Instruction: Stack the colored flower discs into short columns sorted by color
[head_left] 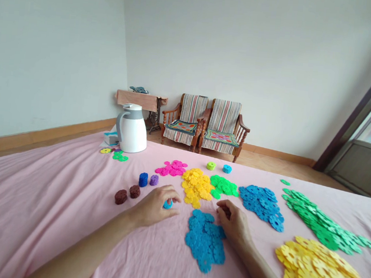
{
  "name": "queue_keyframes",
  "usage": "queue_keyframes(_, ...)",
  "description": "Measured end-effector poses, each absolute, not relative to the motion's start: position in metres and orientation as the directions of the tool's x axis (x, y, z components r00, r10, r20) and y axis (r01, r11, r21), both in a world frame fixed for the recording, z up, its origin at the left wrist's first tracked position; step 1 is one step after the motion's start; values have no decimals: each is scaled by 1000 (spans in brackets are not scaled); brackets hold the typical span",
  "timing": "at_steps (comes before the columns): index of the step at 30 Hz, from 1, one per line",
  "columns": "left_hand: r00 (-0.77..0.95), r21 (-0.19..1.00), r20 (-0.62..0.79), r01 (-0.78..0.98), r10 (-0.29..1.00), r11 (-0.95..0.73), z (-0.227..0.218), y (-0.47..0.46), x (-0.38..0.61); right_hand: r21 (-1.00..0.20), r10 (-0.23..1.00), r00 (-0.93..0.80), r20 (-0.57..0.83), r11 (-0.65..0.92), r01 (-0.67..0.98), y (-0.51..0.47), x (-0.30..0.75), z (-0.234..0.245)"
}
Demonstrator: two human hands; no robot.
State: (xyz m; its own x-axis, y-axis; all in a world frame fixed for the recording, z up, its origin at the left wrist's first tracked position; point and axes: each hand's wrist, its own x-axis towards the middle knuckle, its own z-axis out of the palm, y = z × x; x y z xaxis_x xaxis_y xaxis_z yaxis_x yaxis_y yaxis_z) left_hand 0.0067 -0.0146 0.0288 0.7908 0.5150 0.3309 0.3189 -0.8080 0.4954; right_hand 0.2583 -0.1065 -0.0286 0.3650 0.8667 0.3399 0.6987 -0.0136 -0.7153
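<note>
My left hand [157,205] curves its thumb and fingers around a small light-blue stack of snowflake discs [167,204], partly hidden behind the fingers. To its right, my right hand [234,224] is closed, with its fingers curled inward; whatever is in them, if anything, cannot be made out. A loose pile of blue snowflake discs [205,241] lies between my forearms, close beside the right hand. Just beyond both hands spreads a yellow pile [197,184], bordered by a bright green pile [225,186].
Neat stacks stand left: brown [121,197], dark blue [143,179] and purple [154,179]. Pink discs [171,168] lie farther back. On the right are darker blue [261,203], green [319,217] and large yellow [320,274] piles. A white jug [134,129] stands at the back left.
</note>
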Motion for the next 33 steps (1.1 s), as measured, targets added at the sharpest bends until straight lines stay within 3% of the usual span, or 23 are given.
queue_keyframes(3,902,488,298,137,312,-862,30,-38,18,-707,864,364,347,-14,707,-106,258,-28)
queue_keyframes(6,939,464,261,82,225,-882,26,-53,27,-701,865,360,351,-13,713,-107,257,-26)
queue_keyframes(19,920,519,183,208,346,-829,28,-56,30,-706,870,358,339,-16,708,-106,259,-29)
queue_keyframes(33,924,521,199,183,327,-834,25,-57,30,-716,860,368,353,-5,698,-107,259,-29)
